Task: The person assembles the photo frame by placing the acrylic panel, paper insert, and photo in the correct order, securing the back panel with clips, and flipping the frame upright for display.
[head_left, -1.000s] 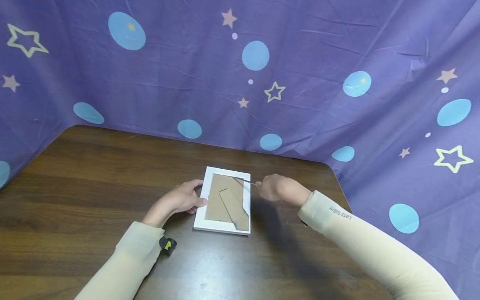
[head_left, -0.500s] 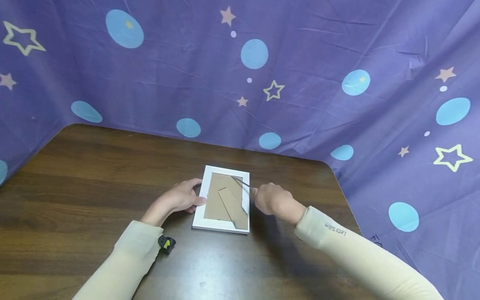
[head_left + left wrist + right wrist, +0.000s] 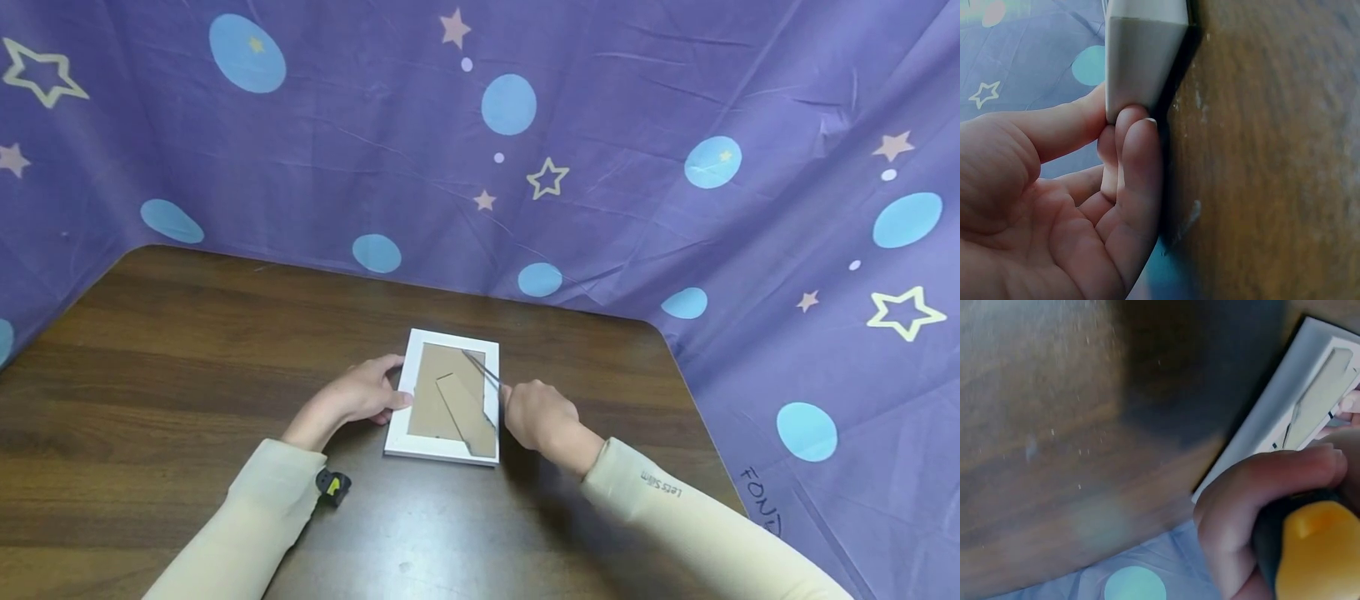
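Note:
A white picture frame (image 3: 444, 448) lies back side up on the table, its brown backing board (image 3: 437, 367) and slanted stand leg (image 3: 467, 417) facing up. My left hand (image 3: 362, 393) pinches the frame's left edge, thumb on top and fingers against the side; the left wrist view shows the fingers (image 3: 1138, 162) at the white edge. At the frame's right side, my right hand (image 3: 542, 415) grips a screwdriver by its yellow and black handle (image 3: 1316, 550). Its thin metal shaft (image 3: 483, 368) reaches over the frame's right border, with the tip at the backing board's upper right corner.
The brown wooden table (image 3: 225, 333) has rounded far corners. A purple curtain (image 3: 420, 125) with stars and blue dots hangs behind it and along both sides. A black wrist strap with a yellow mark (image 3: 333, 486) sits at my left sleeve.
My right hand has moved down and slightly left, swinging the screwdriver's shaft to a steeper slant while its tip stays at the same corner. My left hand and the frame keep their places.

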A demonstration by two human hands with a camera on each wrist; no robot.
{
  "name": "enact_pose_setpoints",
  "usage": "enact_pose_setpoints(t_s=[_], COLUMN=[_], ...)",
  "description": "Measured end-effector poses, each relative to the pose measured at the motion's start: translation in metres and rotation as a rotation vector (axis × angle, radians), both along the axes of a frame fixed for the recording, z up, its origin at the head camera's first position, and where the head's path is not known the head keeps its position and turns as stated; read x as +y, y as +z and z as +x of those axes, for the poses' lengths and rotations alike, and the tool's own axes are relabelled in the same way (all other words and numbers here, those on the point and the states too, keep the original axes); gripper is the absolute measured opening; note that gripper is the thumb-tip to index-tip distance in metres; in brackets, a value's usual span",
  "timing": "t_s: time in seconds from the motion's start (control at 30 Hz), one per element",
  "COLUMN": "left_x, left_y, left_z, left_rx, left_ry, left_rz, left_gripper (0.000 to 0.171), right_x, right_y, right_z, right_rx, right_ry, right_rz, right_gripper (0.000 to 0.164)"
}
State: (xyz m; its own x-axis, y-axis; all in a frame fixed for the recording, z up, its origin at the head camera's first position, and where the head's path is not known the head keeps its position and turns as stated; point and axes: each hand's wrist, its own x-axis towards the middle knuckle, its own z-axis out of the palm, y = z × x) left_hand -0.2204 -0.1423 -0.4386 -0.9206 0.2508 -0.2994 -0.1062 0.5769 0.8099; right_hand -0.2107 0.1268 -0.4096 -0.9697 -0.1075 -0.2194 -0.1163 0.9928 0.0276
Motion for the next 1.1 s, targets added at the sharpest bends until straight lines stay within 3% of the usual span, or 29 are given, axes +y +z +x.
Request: enact_pose_setpoints(t_s=[0.7, 1.1], left_x=[-0.001, 0.0], left_y=[0.001, 0.0], left_z=[0.001, 0.0], left_rx=[-0.001, -0.008], left_ry=[0.0, 0.002], left_rz=[0.013, 0.016], left_gripper=[0.078, 0.077], right_x=[-0.001, 0.001], right_y=[-0.026, -0.032], right_z=[0.008, 0.009], right_rx=[0.126, 0.125], right_ry=[0.054, 0.066], right_rz=[0.026, 0.009], right_gripper=[0.059, 0.058])
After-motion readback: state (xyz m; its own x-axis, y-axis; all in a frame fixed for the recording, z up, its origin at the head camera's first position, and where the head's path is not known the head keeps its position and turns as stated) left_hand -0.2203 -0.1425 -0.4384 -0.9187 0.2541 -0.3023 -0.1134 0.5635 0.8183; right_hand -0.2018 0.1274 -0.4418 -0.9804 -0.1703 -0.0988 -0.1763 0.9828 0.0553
